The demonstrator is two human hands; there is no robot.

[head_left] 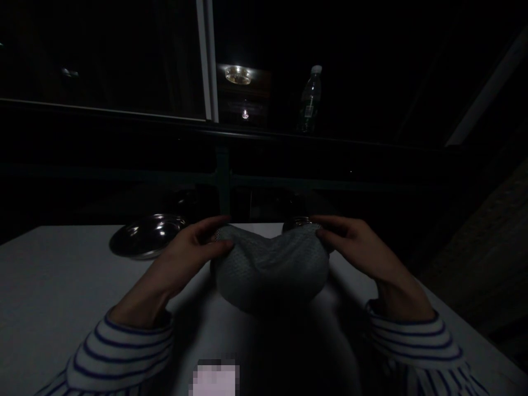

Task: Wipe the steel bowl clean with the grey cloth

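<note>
A grey-green textured cloth (270, 269) hangs between my two hands, sagging in the middle above the white table. My left hand (193, 247) pinches its upper left corner between thumb and fingers. At the upper right corner, my right hand (350, 239) grips the cloth the same way. Behind the left hand sits a shiny metal bowl (142, 237). Another metal item (295, 222) shows only its rim behind the cloth's right side; the rest is hidden.
The white table (53, 280) runs to a dark ledge and window. A clear plastic bottle (311, 102) with a white cap stands on the ledge. A pixelated pinkish patch (214, 379) lies at the near edge. The scene is very dim.
</note>
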